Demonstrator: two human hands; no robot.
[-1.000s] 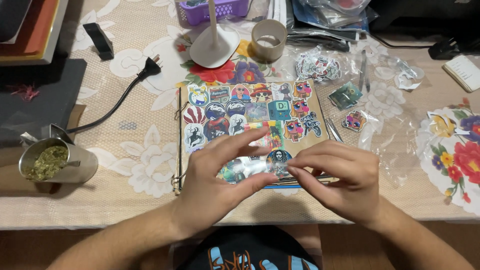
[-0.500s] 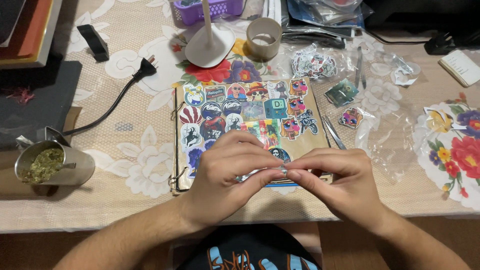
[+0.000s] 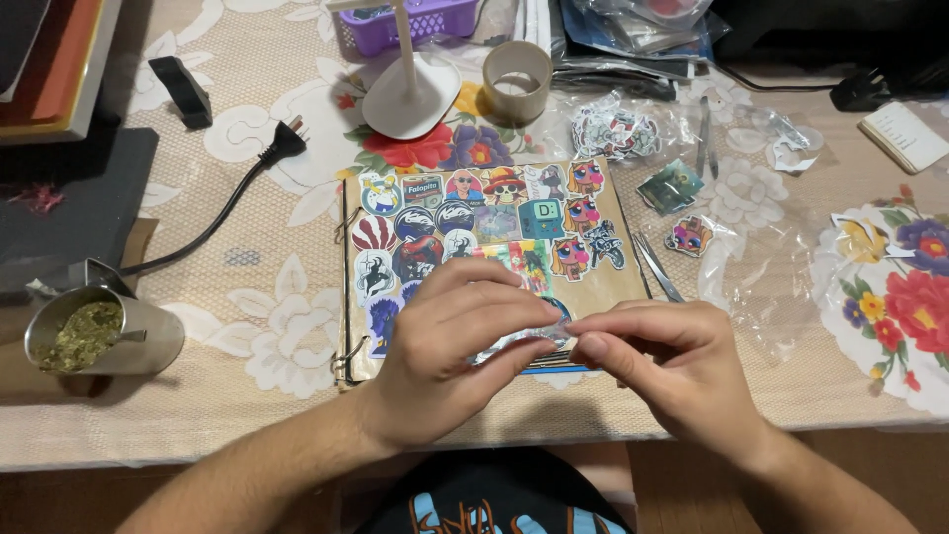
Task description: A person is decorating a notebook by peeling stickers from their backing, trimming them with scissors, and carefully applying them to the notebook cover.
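Near the table's front edge, both hands pinch one shiny sticker.
Left hand and right hand grip it over the sticker-covered notebook.

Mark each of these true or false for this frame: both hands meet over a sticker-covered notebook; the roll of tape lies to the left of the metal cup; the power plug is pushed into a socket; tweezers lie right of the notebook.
1. Left hand and right hand meet over the sticker-covered notebook, pinching a small shiny sticker. True.
2. The roll of tape lies left of the metal cup. False: it is far to the cup's right, near the table's back.
3. The power plug is in a socket. False: it lies loose on the tablecloth.
4. Tweezers lie right of the notebook. True.
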